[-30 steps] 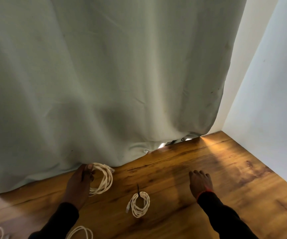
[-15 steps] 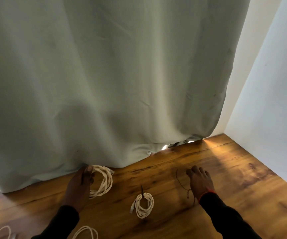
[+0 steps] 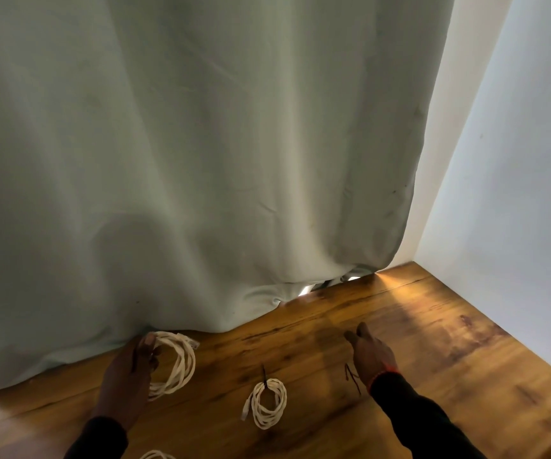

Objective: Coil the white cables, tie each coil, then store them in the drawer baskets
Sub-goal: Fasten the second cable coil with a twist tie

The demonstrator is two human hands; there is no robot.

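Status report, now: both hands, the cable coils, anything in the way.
Left hand grips untied coil. Right hand open, over dark tie. Tied coil on table between hands. Curtain behind; nothing blocking.

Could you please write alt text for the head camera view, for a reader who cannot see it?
A person's left hand grips a coil of white cable on a wooden table, while the right hand reaches forward beside a dark tie. A smaller tied coil lies between them; a pale curtain hangs behind.
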